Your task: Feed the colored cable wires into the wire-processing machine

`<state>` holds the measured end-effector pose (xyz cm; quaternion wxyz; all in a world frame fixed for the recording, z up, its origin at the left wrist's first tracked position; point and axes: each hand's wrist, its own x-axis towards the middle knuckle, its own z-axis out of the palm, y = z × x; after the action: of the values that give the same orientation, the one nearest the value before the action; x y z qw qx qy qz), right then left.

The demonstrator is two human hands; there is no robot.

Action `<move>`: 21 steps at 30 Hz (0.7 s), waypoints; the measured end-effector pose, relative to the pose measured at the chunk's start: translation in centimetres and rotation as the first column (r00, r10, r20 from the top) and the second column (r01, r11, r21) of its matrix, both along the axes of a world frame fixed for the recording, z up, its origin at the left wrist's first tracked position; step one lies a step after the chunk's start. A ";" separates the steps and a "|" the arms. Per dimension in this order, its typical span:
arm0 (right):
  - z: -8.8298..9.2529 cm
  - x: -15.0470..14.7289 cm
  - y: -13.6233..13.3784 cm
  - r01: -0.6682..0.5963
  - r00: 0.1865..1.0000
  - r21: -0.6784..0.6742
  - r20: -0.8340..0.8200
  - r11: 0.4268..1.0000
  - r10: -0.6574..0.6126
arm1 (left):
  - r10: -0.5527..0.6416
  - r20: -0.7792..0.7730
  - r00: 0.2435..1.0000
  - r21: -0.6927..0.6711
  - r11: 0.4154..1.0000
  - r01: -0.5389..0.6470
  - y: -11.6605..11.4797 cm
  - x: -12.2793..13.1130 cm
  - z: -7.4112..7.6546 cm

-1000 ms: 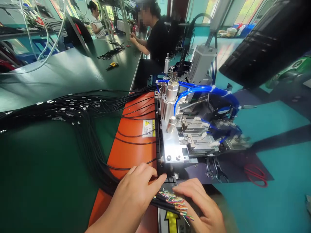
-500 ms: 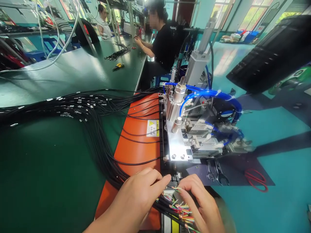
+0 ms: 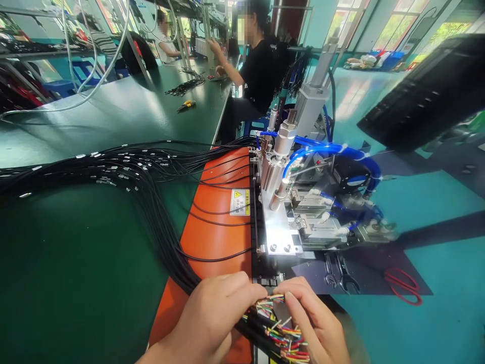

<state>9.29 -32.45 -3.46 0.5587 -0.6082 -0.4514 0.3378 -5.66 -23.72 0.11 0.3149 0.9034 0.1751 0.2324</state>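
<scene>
A thick bundle of black cables (image 3: 166, 247) runs over an orange panel (image 3: 215, 237) toward me. My left hand (image 3: 212, 313) is closed around a cable by its end, thumb and fingers pressed together. Between the hands, thin coloured wires (image 3: 276, 299) stick out of that cable's stripped end. My right hand (image 3: 316, 316) pinches those wires between thumb and forefinger. Below, more stripped cable ends (image 3: 290, 338) fan out with red, yellow, green and white wires. Just beyond my fingertips stands a metal machine (image 3: 278, 222) with blue air hoses (image 3: 337, 149).
Two wrenches (image 3: 339, 273) and red-handled scissors (image 3: 403, 285) lie right of the machine. Yellow-handled pliers (image 3: 186, 106) and a small cable bunch (image 3: 185, 83) lie on the green table (image 3: 76, 263). A co-worker in black (image 3: 257, 71) sits at its far edge. A dark cylinder (image 3: 420, 96) juts in at upper right.
My right thumb and forefinger have closed on the coloured wires, and the hands have drawn slightly closer. The co-worker in black has raised one hand. The view has shifted slightly.
</scene>
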 end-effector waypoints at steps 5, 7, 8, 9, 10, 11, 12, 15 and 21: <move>0.0 0.6 0.3 -0.052 0.998 0.046 0.035 0.998 0.050 | 0.035 -0.014 0.999 0.065 0.997 -0.034 -0.1 0.1 -0.8; 0.2 0.8 0.4 -0.066 0.996 0.050 0.060 0.997 0.063 | 0.038 -0.004 0.999 0.118 0.992 -0.037 -0.1 0.2 -1.0; 0.2 0.8 0.4 -0.064 0.996 0.049 0.067 0.997 0.061 | 0.040 0.002 0.999 0.139 0.990 -0.040 -0.2 0.2 -1.1; 0.3 0.7 0.5 -0.054 0.996 0.048 0.070 0.997 0.051 | 0.040 0.009 0.999 0.155 0.987 -0.041 -0.2 0.2 -1.1; 0.3 0.7 0.5 -0.042 0.997 0.047 0.070 0.998 0.038 | 0.042 0.014 0.999 0.165 0.985 -0.043 -0.2 0.3 -1.1; 0.3 0.6 0.6 -0.035 0.997 0.046 0.072 0.998 0.032 | 0.042 0.014 0.999 0.167 0.985 -0.044 -0.3 0.3 -1.1; 0.3 0.6 0.6 -0.034 0.997 0.046 0.077 0.998 0.030 | 0.043 0.012 0.999 0.161 0.986 -0.044 -0.3 0.3 -1.1; 0.4 0.6 0.8 -0.052 0.994 0.043 0.103 0.998 0.048 | 0.041 -0.007 0.999 0.106 0.994 -0.040 -0.3 0.3 -0.9; 1.0 0.9 0.9 -0.121 0.973 -0.017 0.198 0.993 0.122 | 0.084 0.001 0.996 -0.007 0.996 -0.084 -0.3 0.0 -0.9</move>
<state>10.19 -31.56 -2.50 0.4878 -0.6116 -0.5403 0.3101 -5.62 -23.98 -0.82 0.3083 0.8939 0.2136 0.2455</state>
